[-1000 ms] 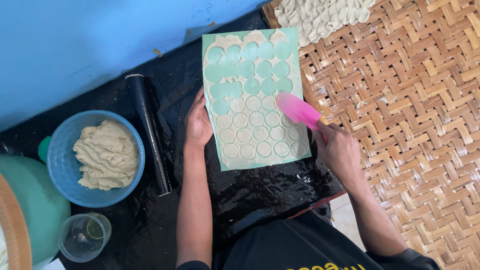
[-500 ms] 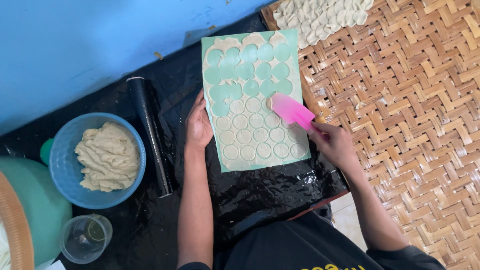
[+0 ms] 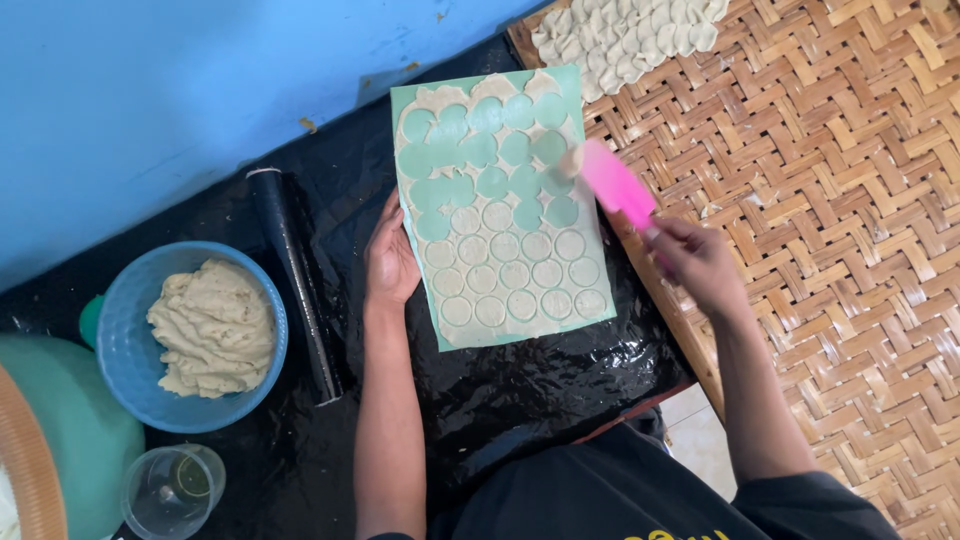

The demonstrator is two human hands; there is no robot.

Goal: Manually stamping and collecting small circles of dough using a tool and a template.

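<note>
Right hand (image 3: 695, 262) grips a pink spatula (image 3: 618, 186) by its handle; blade angles up-left, tip at the right edge of the green mat (image 3: 510, 330), frame centre. Left hand (image 3: 390, 262) lies flat, fingers loose, pressing the mat's left edge, holding nothing. Dough sheet on the mat: upper rows show empty round holes, lower rows keep cut dough discs (image 3: 515, 275). Discs lie down-left of the blade, between both hands; the spatula hand is nearer. Spatula's long axis runs diagonal to the rows.
</note>
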